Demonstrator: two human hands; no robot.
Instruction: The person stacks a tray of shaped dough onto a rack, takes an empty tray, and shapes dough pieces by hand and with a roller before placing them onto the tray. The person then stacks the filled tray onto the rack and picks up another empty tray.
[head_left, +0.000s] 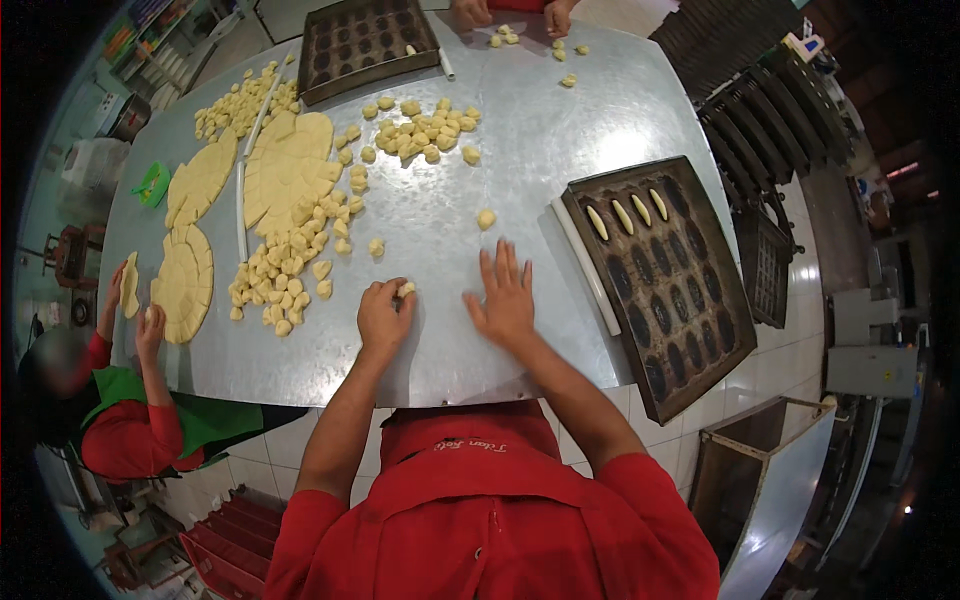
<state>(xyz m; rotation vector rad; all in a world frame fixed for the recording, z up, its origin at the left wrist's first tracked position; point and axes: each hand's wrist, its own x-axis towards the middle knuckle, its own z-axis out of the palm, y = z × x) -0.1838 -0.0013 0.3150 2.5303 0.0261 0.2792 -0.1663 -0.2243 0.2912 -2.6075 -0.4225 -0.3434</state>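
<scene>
My left hand (382,318) rests on the metal table, its fingers curled around a small piece of dough (406,289) whose pale end pokes out by the thumb. My right hand (506,302) lies palm down with the fingers stretched and the thumb apart; nothing shows under it. Just beyond its fingertips sits a single dough ball (486,218). To the right, a dark baking tray (655,395) with oval hollows holds several slim dough rolls (622,217) in its far row. Left of my left hand is a heap of cut dough pieces (275,280).
Flattened dough sheets (290,170) lie at left, beside a long white rod (241,205). Another co-worker's hands (515,12) are at the far edge. A person in a green apron (130,400) handles dough at left. A second mould tray (365,50) sits at the back; stacked trays (775,120) stand right.
</scene>
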